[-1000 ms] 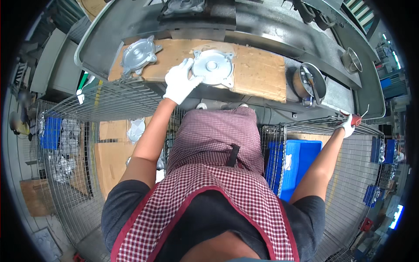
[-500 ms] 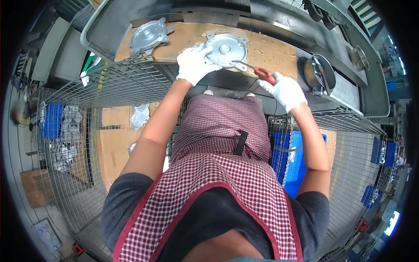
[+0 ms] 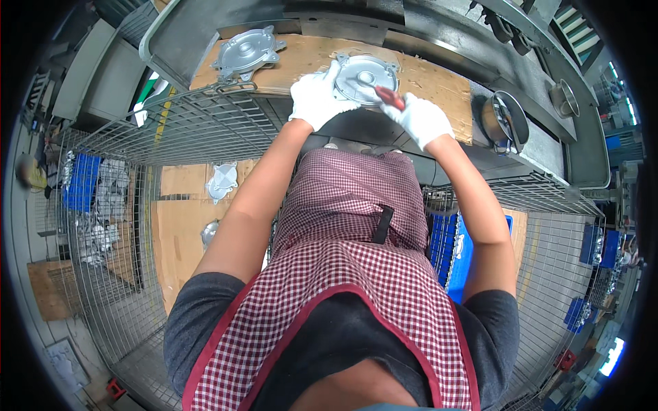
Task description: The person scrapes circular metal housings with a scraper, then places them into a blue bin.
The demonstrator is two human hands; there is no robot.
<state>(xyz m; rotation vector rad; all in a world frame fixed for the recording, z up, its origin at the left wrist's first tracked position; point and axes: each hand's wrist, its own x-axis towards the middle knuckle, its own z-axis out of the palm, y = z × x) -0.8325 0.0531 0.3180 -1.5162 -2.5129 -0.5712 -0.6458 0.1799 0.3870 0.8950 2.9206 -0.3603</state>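
A round silver metal cover [image 3: 368,71] with lugs around its rim lies on the cardboard-topped work surface in front of me. My gloved left hand [image 3: 317,99] grips its left edge, with fingers along the rim. In my gloved right hand [image 3: 426,122] is a red-handled tool [image 3: 391,97] with a thin metal shaft, closed in the fingers. Its shaft is blurred and reaches over the front right part of the cover; I cannot tell whether the tip touches. A second metal cover [image 3: 248,53] of similar shape sits farther left.
Cardboard [image 3: 442,92] covers the surface. A metal pot [image 3: 495,122] holding tools stands at the right. Wire cages flank me: the left one [image 3: 199,130] has a casting [image 3: 222,181] on cardboard inside, the right one a blue bin [image 3: 463,257]. A metal rail [image 3: 598,144] bounds the right side.
My right hand has moved left and slightly up with the red-handled tool, bringing its handle over the cover's right edge. My left hand keeps its hold on the cover; the view has shifted slightly.
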